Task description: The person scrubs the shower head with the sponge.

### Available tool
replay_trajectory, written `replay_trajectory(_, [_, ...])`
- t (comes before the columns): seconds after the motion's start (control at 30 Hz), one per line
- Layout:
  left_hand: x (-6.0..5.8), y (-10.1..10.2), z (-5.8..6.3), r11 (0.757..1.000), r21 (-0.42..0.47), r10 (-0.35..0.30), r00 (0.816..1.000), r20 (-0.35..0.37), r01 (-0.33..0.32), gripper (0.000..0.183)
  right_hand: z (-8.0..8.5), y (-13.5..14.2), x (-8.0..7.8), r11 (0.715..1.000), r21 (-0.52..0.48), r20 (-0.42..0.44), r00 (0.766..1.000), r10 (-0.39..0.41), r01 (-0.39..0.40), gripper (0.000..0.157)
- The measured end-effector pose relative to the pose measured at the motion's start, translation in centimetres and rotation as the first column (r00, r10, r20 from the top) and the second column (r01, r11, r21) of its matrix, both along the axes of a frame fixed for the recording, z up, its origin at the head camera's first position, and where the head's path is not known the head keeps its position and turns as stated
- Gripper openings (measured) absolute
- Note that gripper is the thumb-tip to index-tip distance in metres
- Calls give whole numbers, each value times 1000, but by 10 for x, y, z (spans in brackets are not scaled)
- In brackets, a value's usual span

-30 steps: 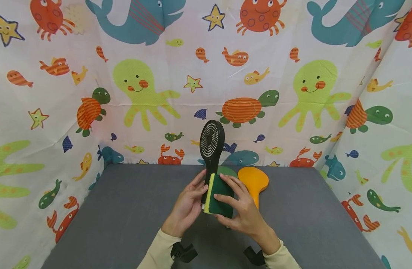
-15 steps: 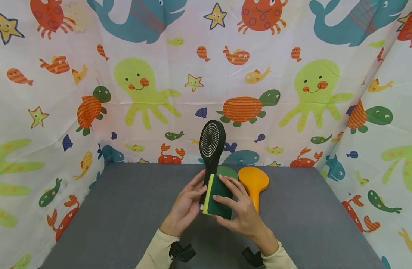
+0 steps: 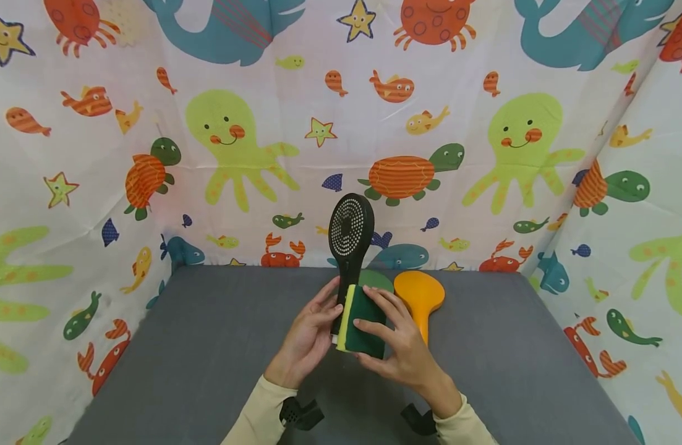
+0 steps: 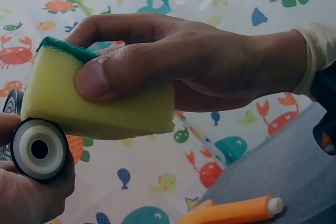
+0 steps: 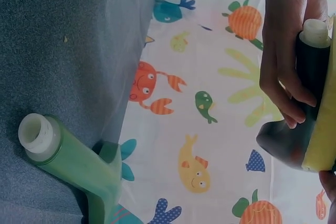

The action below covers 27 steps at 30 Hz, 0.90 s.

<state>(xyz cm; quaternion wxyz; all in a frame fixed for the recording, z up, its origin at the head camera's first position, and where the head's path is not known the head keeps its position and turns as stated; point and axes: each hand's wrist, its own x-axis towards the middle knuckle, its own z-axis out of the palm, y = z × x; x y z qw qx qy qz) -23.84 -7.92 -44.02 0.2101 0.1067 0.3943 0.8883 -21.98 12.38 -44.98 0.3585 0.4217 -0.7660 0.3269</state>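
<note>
Upright in my left hand (image 3: 306,339) is a black shower head (image 3: 350,232), its perforated face toward me and its handle gripped by curled fingers. My right hand (image 3: 399,337) pinches a sponge (image 3: 368,321) with a dark green scouring side and a yellow side. The sponge lies along the handle, its yellow side against the black. In the left wrist view the right thumb presses the yellow foam (image 4: 126,106), right above the handle's hollow end (image 4: 39,149). The right wrist view shows the left fingers wrapped round the black handle (image 5: 310,72) beside the sponge.
Behind the hands, an orange shower head (image 3: 420,293) and a green shower head (image 3: 376,281) lie on the grey table (image 3: 218,334). A white curtain (image 3: 341,173) printed with sea animals encloses the back and sides.
The hands, shower head and sponge keep almost the same pose. The head view tilts down slightly, so the background shifts up a little.
</note>
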Motion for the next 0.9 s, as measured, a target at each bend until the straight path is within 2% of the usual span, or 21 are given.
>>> replay_trajectory(0.27, [1,0,2,1000,-23,21,1000,1,-21,58,0,2,-1,1000,0,-7,1000,-11,11,41])
replay_trajectory(0.53, [6,0,-2,1000,-29,2,1000,9,-1,60,0,5,-1,1000,-10,-5,1000,-14,14,42])
replay_trajectory(0.9, [6,2,1,1000,-29,7,1000,-5,-7,59,5,7,-6,999,-48,-14,1000,-12,12,42])
